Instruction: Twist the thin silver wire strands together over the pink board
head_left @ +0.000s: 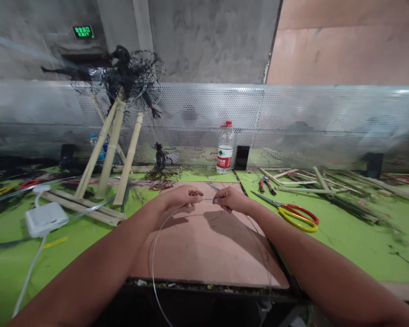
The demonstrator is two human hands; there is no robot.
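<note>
A thin pale wire [153, 259] runs between my two hands over the brown board [204, 254]. Its ends curve down on either side past the board's front edge. My left hand [182, 196] holds it, thumb and index finger pinched and the other fingers loosely curled. Close by on the right, my right hand [230, 199] is closed on the same wire with the fingertips together. A short stretch of wire shows in the gap between them. Scissors [298, 217] with red and yellow handles lie to the right of my right forearm.
Bamboo poles [111, 150] stand at the left under a tangle of black wire [129, 72]. A water bottle [224, 152] and a dark phone [241, 157] stand at the back. Pliers [266, 184] and cut stems [347, 200] lie right; a white adapter [46, 219] lies left.
</note>
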